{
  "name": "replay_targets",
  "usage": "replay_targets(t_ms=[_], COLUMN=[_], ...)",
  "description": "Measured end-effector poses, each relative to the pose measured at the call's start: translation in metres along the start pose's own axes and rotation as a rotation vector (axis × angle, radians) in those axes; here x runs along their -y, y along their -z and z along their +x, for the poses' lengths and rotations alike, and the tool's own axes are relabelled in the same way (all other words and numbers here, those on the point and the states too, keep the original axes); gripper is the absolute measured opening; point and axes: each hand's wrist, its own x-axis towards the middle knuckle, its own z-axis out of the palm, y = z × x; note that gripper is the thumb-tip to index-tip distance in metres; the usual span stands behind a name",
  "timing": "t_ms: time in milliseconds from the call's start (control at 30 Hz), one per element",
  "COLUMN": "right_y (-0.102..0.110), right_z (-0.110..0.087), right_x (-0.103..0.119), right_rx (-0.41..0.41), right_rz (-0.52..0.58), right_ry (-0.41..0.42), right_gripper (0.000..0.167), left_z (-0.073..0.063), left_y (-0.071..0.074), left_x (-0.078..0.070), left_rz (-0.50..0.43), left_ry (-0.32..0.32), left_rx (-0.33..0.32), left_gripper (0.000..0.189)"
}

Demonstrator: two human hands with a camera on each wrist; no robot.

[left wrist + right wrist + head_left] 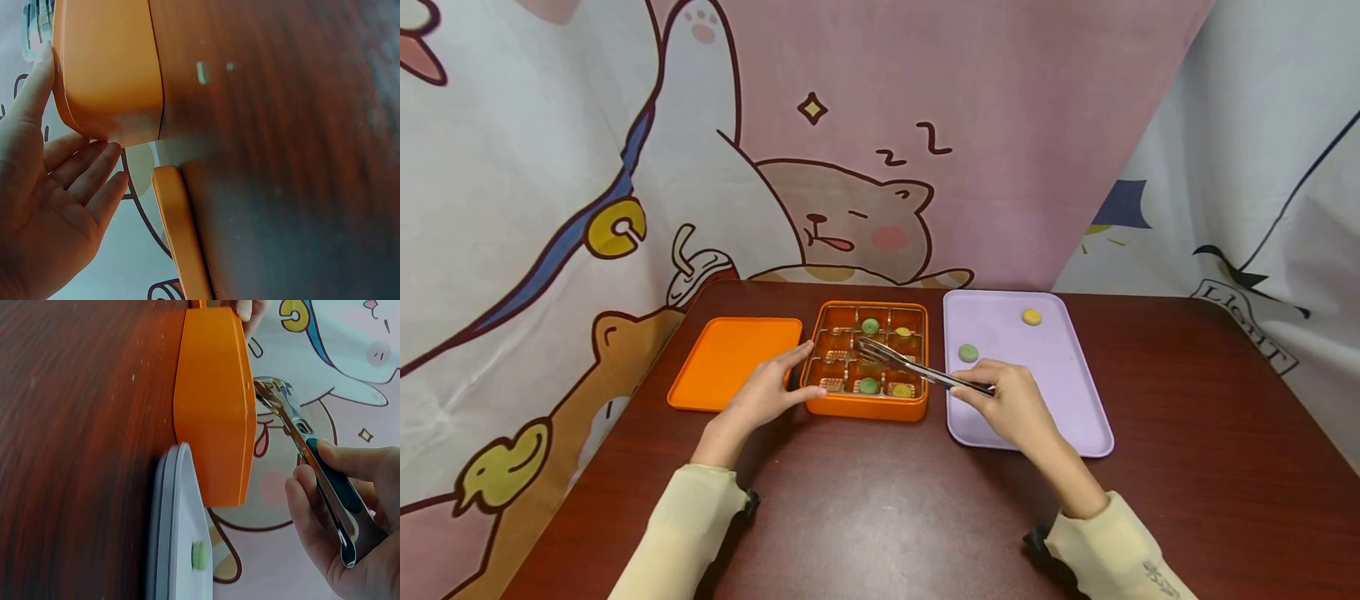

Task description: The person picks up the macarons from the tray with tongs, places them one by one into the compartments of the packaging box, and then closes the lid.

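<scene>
An orange box (865, 406) with a clear divided insert holds green and yellow round pieces, among them a green one (868, 386) and a yellow one (902, 390) in the near row. My left hand (767, 390) touches the box's left side and near left corner, thumb and fingers spread. In my right hand (1011, 402) I grip metal tongs (331, 481) by their dark-sided handles. The tong heads (872, 350) reach over the middle compartments; whether anything sits between them I cannot tell.
On the right lies a lilac tray (1045, 408) with one green piece (967, 353) and one yellow piece (1032, 317). A flat orange lid (730, 358) rests left of the box. Behind the dark wooden table (880, 508) hangs a cartoon-printed cloth (1000, 167).
</scene>
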Motion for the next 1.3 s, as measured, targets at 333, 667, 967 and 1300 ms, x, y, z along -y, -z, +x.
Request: replay_targets(t_ms=[333,667,967,1300], right_y=[-0.017,-0.029,-0.029,-0.016], right_z=[0.006,0.006,0.005,0.002], right_x=[0.016,0.022,0.019,0.010], right_rx=[0.068,0.114,0.115,0.074], right_rz=[0.011,0.015,0.014,0.014], right_ry=[0.013,0.021,-0.019,-0.049], right_gripper=[0.015,0.016,0.022,0.025], left_z=[0.000,0.000,0.000,-0.001], left_y=[-0.001,-0.001,0.000,0.000], left_x=[-0.001,-0.001,-0.002,-0.002], left_rz=[0.005,0.011,-0.005,-0.009], left_ry=[0.008,0.004,-0.004,-0.007], left_rx=[-0.003,-0.005,0.003,0.001], left_gripper=[0.087,0.087,0.085,0.085])
